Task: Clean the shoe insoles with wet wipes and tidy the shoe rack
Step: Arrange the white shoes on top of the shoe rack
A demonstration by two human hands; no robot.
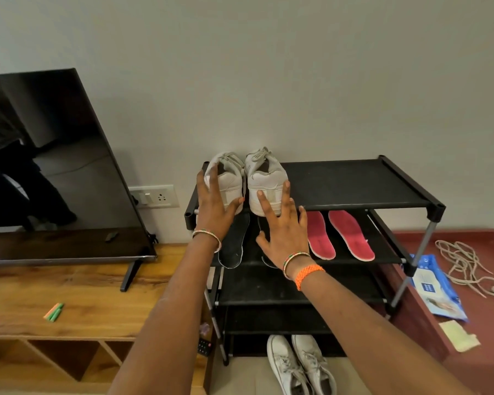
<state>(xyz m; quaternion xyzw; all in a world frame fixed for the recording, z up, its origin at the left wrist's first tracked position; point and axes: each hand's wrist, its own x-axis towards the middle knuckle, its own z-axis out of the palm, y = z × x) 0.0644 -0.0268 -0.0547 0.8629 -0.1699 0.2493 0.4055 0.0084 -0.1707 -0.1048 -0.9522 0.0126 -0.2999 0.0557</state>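
A black shoe rack (354,183) stands against the wall. Two white sneakers sit heels toward me at the left of its top shelf. My left hand (214,206) rests with spread fingers on the heel of the left sneaker (228,178). My right hand (283,226) touches the heel of the right sneaker (265,178) with straight fingers. On the second shelf lie two dark insoles (234,240), one partly behind my right hand, and two red insoles (351,235). A blue wet wipes pack (437,289) lies on the red floor to the right.
A second pair of white sneakers (300,366) stands on the floor before the rack. Loose laces (465,266) and a yellowish cloth (458,334) lie at right. A TV (54,166) stands on a wooden cabinet (69,295) at left, with green and orange markers (54,311).
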